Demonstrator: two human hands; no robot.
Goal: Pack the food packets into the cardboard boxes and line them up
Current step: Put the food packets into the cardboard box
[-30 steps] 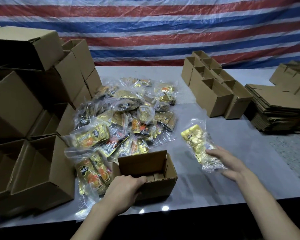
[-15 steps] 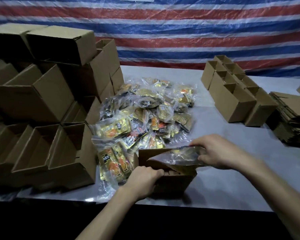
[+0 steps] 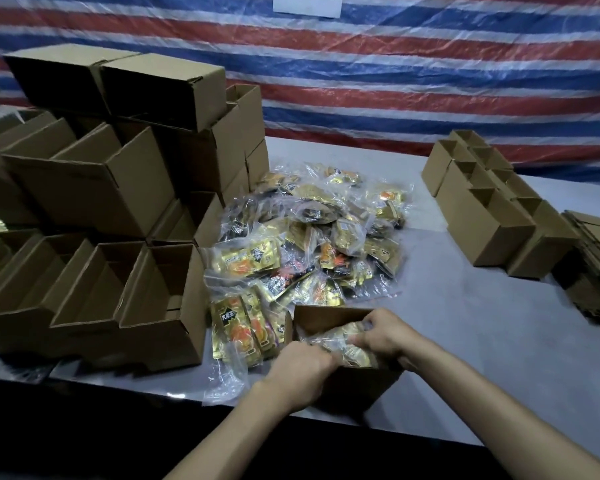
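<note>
At the left of the frame, open cardboard boxes [image 3: 160, 299] stand in a row along the table's [image 3: 465, 323] near edge, with further boxes stacked [image 3: 125, 140] behind them toward the upper left. At centre, a loose pile of food packets [image 3: 309, 244] in clear bags lies on the table, touching the row of boxes on its left side. Below the pile, at lower centre, one open box [image 3: 329, 320] sits at the table's front edge. The left hand [image 3: 302, 372] is curled closed over the near left rim of this box, fingers touching a clear packet [image 3: 343, 344] that lies inside the opening. The right hand [image 3: 388, 337] is bent closed on the same packet from the right side. At the right, a double row of open boxes [image 3: 489, 216] runs toward the backdrop, and flattened cardboard [image 3: 593, 258] is stacked at the frame's right edge.
</note>
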